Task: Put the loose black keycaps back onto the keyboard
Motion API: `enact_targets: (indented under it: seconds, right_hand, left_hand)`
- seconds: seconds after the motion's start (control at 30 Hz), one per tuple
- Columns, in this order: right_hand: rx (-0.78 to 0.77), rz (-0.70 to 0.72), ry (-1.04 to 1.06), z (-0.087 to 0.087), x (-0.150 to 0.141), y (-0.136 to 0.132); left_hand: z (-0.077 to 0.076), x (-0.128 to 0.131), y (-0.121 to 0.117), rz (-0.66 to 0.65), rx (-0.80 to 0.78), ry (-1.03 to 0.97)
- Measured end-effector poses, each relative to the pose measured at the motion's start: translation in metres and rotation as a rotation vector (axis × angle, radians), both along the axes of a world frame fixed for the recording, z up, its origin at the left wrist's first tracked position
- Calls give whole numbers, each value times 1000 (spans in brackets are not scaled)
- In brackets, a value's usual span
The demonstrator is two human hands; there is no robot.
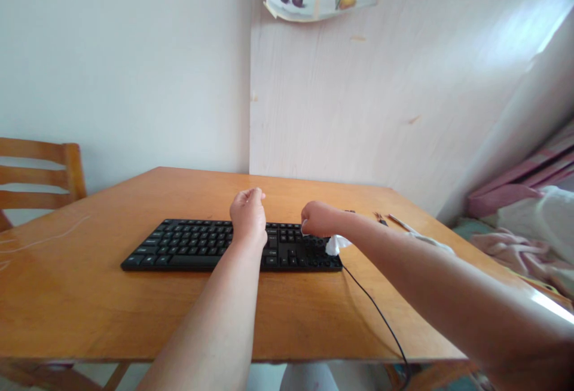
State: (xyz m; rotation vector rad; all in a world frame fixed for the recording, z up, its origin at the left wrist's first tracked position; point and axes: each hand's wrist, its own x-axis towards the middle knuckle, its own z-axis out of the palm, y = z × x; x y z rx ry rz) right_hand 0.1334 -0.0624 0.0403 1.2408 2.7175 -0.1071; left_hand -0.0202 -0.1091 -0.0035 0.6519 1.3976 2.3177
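Note:
A black keyboard (192, 241) lies flat on the wooden table, its keys facing up. Its number pad area at the right end looks different from the rest, as though key caps are off there. Closed round a crumpled white tissue (336, 244), my right hand (321, 219) is over that end, with part of the tissue sticking out below the wrist. My left hand (249, 216) is raised above the middle of the keyboard, fingers curled together; whatever may be in them is hidden.
From the keyboard's right corner a black cable (381, 313) runs over the front edge of the wooden table (112, 313). A brush-like tool (399, 222) and a pale cord (433, 243) lie at the right. A wooden chair (40, 173) stands left; bedding (529, 229) is piled right.

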Motion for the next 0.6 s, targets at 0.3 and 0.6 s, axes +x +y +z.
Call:
enact_targets:
  seconds: [0.3,0.6]
  right_hand:
    - [-23,9,-80,7,-1,-10]
    - [-7,6,-94,2,0,-15]
  left_hand:
    - [-1,-1,2,-4,-4,-9]
    - [4,2,-2,-16,-9,-39]
